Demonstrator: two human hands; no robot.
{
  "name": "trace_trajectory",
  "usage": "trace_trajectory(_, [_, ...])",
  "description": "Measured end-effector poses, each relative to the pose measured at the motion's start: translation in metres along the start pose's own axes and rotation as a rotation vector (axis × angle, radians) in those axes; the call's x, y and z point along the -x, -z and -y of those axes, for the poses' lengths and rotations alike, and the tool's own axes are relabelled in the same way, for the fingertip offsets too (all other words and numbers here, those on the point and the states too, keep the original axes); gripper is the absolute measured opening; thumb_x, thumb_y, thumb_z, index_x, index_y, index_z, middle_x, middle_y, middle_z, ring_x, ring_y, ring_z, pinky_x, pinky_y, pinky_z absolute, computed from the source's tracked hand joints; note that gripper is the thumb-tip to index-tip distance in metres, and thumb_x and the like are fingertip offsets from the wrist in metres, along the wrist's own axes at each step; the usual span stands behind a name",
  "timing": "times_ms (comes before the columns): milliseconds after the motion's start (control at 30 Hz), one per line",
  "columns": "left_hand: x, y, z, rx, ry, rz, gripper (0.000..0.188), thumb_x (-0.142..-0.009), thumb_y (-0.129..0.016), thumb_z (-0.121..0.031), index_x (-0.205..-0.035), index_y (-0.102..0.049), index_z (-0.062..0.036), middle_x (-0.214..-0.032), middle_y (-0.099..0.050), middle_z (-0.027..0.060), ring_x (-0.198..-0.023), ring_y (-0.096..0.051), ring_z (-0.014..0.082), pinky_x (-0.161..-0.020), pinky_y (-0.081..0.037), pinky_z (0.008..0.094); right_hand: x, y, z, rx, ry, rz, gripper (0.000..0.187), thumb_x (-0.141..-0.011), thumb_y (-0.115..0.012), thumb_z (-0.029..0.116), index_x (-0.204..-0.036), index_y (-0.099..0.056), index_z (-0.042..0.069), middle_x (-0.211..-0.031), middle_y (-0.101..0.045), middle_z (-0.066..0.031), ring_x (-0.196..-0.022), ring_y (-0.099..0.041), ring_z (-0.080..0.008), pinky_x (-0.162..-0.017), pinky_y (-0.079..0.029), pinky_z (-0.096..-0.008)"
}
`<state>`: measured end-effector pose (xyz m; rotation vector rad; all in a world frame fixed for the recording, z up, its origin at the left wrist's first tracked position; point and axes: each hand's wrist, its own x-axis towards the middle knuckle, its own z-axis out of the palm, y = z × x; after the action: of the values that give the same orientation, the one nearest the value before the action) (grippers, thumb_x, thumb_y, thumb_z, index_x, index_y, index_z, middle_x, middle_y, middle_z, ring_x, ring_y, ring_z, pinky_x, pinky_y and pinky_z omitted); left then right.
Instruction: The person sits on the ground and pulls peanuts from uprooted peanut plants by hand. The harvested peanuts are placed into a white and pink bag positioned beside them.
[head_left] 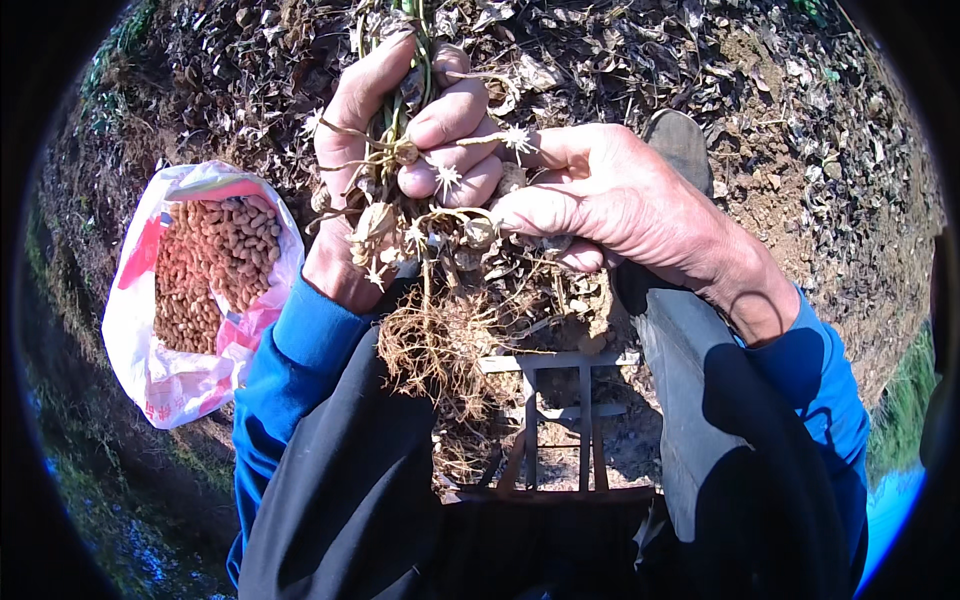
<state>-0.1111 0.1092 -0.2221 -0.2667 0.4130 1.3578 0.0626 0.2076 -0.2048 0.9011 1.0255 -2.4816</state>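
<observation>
My left hand (455, 115) is closed around the green stems of a pulled-up peanut plant (375, 222), in front of me at the upper middle. Pale pods and small star-shaped dry bits cluster below its fingers, and a tangle of thin brown roots (440, 340) hangs toward my lap. From the right, my right hand (640, 205) reaches into the cluster. Its thumb and forefinger are pinched on a peanut pod (512, 178), partly hidden by the fingers; the other fingers are curled beneath.
To the left stands an open white and pink plastic bag (130, 300) holding many loose peanuts (215, 250). Between my dark-trousered legs is a metal frame (585, 400), like a low stool's. Dry leaves cover the ground ahead, with bare soil at right. A shoe (680, 145) shows behind my right hand.
</observation>
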Motion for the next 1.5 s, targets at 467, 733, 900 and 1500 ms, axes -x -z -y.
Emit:
trace_trajectory(467, [-0.004, 0.007, 0.007, -0.052, -0.036, -0.157, 0.042, -0.1, -0.044, -0.045, -0.081, -0.053, -0.0097, -0.064, -0.046, -0.0031, -0.051, -0.045, 0.0089, -0.057, -0.041, 0.0278, -0.009, -0.006, -0.012, -0.047, 0.344, -0.447, 0.019, -0.081, -0.074, 0.008, -0.088, -0.058, 0.001, -0.07, -0.058, 0.0001, -0.055, -0.052, -0.0017, -0.045, -0.04, -0.0163])
trace_trajectory(733, [-0.002, 0.037, 0.021, -0.421, -0.129, -0.532, 0.022, -0.095, -0.059, -0.033, -0.093, -0.049, -0.0137, -0.064, -0.056, 0.0026, -0.045, -0.053, 0.0118, -0.04, -0.047, 0.0254, 0.016, 0.071, -0.005, -0.014, 0.377, -0.766, 0.01, -0.094, -0.064, 0.013, -0.092, -0.058, 0.005, -0.072, -0.054, 0.0019, -0.052, -0.046, -0.0012, -0.039, -0.032, -0.0122])
trace_trajectory(900, [-0.013, 0.038, 0.023, -0.357, -0.081, -0.453, 0.017, -0.093, -0.059, -0.024, -0.093, -0.058, -0.0071, -0.07, -0.062, 0.0041, -0.05, -0.06, 0.0136, -0.044, -0.054, 0.028, 0.006, 0.053, 0.025, -0.007, 0.388, -0.669, 0.016, -0.097, -0.058, 0.02, -0.098, -0.061, 0.004, -0.079, -0.057, -0.0004, -0.058, -0.051, -0.0036, -0.044, -0.035, -0.0129])
trace_trajectory(1500, [0.006, 0.03, 0.004, -0.233, -0.12, -0.386, 0.023, -0.097, -0.054, -0.027, -0.106, -0.059, -0.0069, -0.086, -0.069, 0.0049, -0.071, -0.068, 0.0151, -0.062, -0.061, 0.0306, 0.012, 0.007, 0.033, 0.022, 0.555, -0.502, 0.031, -0.102, -0.05, 0.027, -0.111, -0.06, -0.001, -0.094, -0.064, -0.007, -0.081, -0.063, -0.0123, -0.065, -0.049, -0.0196])
